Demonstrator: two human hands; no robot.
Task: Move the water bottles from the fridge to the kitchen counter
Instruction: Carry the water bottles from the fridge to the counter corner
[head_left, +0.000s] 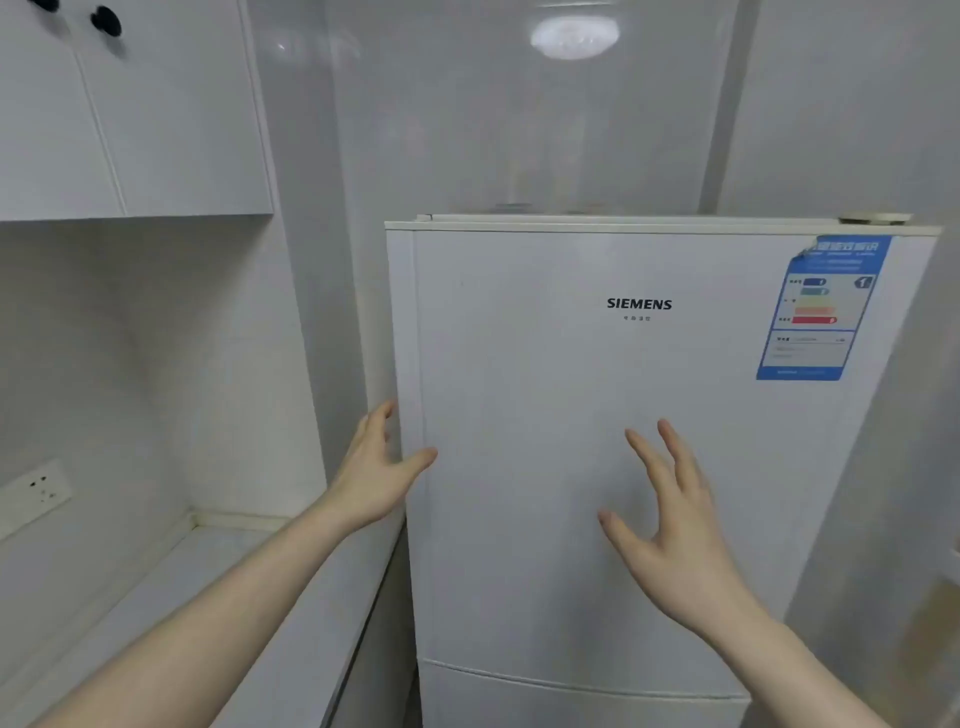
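Note:
A white fridge (597, 395) stands in front of me with its upper door closed. No water bottles show; the inside is hidden. My left hand (376, 465) is at the door's left edge, fingers behind the edge and thumb on the front face. In front of the door's middle my right hand (675, 525) hovers with fingers spread and holds nothing. The white kitchen counter (223, 613) runs along the left, beside the fridge.
White wall cupboards (124, 109) with black knobs hang above the counter. A wall socket (36, 493) sits at the left above the counter. A blue energy label (821, 312) is on the door's upper right. The lower fridge door (571, 706) is closed.

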